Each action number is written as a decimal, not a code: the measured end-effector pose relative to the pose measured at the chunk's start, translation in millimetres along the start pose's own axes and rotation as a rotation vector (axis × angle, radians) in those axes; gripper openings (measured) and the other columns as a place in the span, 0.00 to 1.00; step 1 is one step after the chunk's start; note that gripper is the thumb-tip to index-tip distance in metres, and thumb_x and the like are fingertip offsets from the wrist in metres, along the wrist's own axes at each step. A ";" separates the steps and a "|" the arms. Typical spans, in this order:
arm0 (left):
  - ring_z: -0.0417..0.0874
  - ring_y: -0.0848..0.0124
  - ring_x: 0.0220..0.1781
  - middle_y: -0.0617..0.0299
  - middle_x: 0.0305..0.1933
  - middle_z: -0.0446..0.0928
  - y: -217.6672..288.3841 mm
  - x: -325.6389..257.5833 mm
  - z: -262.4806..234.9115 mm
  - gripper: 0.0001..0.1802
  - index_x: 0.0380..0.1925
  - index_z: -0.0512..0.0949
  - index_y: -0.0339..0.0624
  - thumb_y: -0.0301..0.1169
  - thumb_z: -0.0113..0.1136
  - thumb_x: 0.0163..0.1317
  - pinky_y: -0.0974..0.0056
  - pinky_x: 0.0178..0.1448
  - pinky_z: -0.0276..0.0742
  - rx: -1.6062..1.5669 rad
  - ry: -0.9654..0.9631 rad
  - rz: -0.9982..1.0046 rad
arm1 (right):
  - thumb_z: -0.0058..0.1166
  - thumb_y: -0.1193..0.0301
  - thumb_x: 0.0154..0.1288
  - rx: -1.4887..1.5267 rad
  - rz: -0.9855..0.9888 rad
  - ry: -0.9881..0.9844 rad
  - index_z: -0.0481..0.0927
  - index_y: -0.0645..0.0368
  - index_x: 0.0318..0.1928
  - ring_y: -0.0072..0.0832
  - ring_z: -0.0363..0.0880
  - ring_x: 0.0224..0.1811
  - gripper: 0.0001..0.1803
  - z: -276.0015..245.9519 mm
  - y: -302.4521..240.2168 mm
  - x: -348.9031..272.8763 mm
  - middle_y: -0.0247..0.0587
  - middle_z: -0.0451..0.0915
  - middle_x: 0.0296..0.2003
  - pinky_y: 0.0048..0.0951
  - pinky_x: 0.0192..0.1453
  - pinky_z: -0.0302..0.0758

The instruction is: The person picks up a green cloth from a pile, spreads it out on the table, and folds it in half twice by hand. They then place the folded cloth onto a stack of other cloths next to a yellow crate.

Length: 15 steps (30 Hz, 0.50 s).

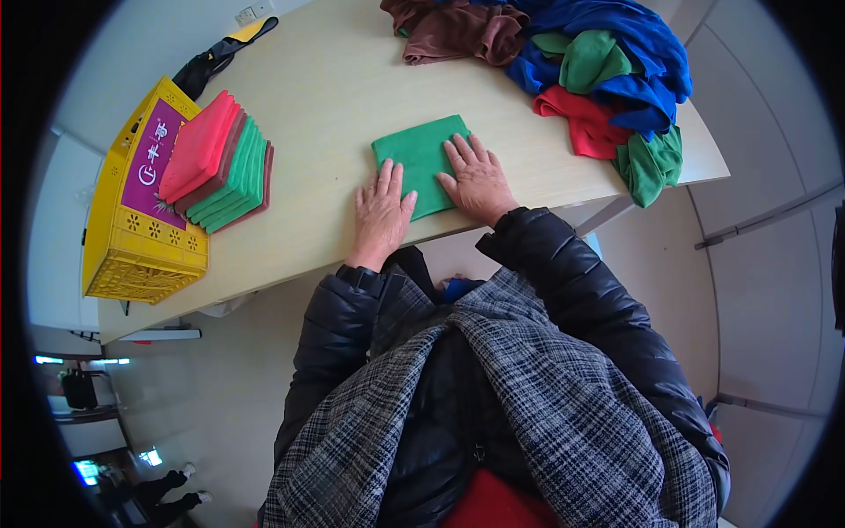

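A green cloth [417, 151], folded into a flat square, lies on the pale table near its front edge. My left hand [382, 211] rests on the cloth's left edge, fingers stretched out. On its right side lies my right hand [478, 179], flat with the fingers a little apart. Neither hand grips anything. To the left stands a stack of folded cloths [224, 167] in red, brown and green, leaning against a yellow crate.
The yellow plastic crate [167, 231] with a purple panel stands at the table's left end. A loose heap of blue cloths [647, 53], with green and red ones, lies far right. Crumpled brown cloths [462, 33] lie beside it. A black strap [220, 62] lies behind the crate.
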<state>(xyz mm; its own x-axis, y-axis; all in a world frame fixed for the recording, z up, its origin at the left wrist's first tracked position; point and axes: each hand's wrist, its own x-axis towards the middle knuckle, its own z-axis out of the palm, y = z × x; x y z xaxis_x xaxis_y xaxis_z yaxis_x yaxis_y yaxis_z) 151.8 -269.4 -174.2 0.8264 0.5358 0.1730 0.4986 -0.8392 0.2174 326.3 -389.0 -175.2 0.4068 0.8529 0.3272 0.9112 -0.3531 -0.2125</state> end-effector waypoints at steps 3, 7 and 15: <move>0.54 0.55 0.80 0.54 0.80 0.52 3.1 2.3 -1.9 0.34 0.75 0.56 0.43 0.48 0.42 0.76 0.40 0.78 0.50 0.000 0.013 0.005 | 0.44 0.50 0.73 0.006 0.018 0.010 0.64 0.59 0.71 0.48 0.57 0.75 0.35 -2.5 8.5 -1.1 0.49 0.61 0.73 0.49 0.75 0.56; 0.56 0.56 0.79 0.54 0.80 0.52 -4.8 -3.9 -0.3 0.34 0.74 0.56 0.42 0.48 0.43 0.75 0.41 0.77 0.52 0.053 0.027 -0.015 | 0.44 0.52 0.74 0.055 0.018 -0.019 0.62 0.59 0.72 0.49 0.57 0.75 0.34 -4.5 2.3 -1.4 0.49 0.60 0.74 0.50 0.76 0.55; 0.61 0.55 0.76 0.52 0.79 0.55 -1.7 -11.8 -0.4 0.35 0.72 0.61 0.39 0.49 0.46 0.73 0.42 0.75 0.55 0.078 0.131 -0.021 | 0.50 0.55 0.70 -0.047 -0.025 -0.071 0.65 0.61 0.70 0.49 0.58 0.74 0.34 -19.1 -9.7 0.6 0.49 0.63 0.72 0.53 0.76 0.54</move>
<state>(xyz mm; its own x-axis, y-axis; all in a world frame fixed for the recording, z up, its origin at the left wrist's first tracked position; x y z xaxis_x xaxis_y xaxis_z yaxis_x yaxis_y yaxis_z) 141.0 -274.2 -176.3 0.7768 0.5569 0.2939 0.5386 -0.8294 0.1483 318.9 -392.4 -155.3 0.3798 0.8862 0.2654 0.9237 -0.3477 -0.1608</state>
